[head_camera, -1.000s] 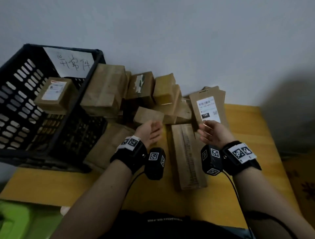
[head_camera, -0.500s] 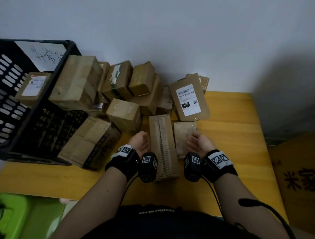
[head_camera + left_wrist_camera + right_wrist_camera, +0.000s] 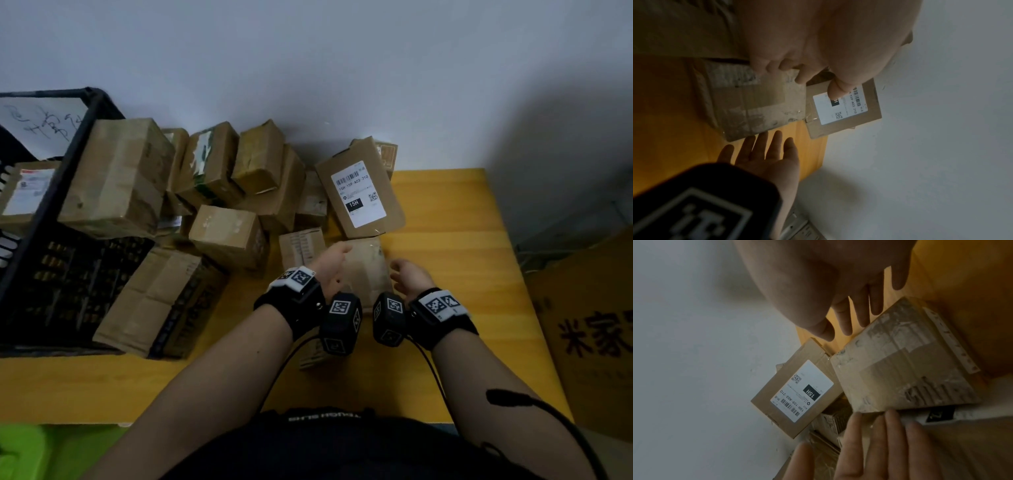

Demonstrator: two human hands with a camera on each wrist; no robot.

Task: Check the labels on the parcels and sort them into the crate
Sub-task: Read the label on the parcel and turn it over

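Observation:
A small taped brown parcel (image 3: pixel 368 265) lies on the yellow table (image 3: pixel 455 260), between my two hands. My left hand (image 3: pixel 330 263) is at its left edge, fingers (image 3: pixel 879 439) straight against the side. My right hand (image 3: pixel 407 274) is at its right edge, fingers (image 3: pixel 764 144) straight and spread; whether they touch it I cannot tell. Just behind, a flat parcel with a white "15H" label (image 3: pixel 359 193) leans on the pile. The black crate (image 3: pixel 51 246) stands at the left with one labelled parcel (image 3: pixel 24 192) inside.
A pile of brown parcels (image 3: pixel 212 171) fills the table's back, up to the crate and the wall. A long parcel (image 3: pixel 301 246) lies under my left wrist. A big parcel (image 3: pixel 161 301) leans on the crate's front. A large carton (image 3: pixel 589 329) stands right of the table.
My left hand has crossed right over the long parcel to the small parcel's left edge. My right hand has slid from on top of that parcel to its right edge.

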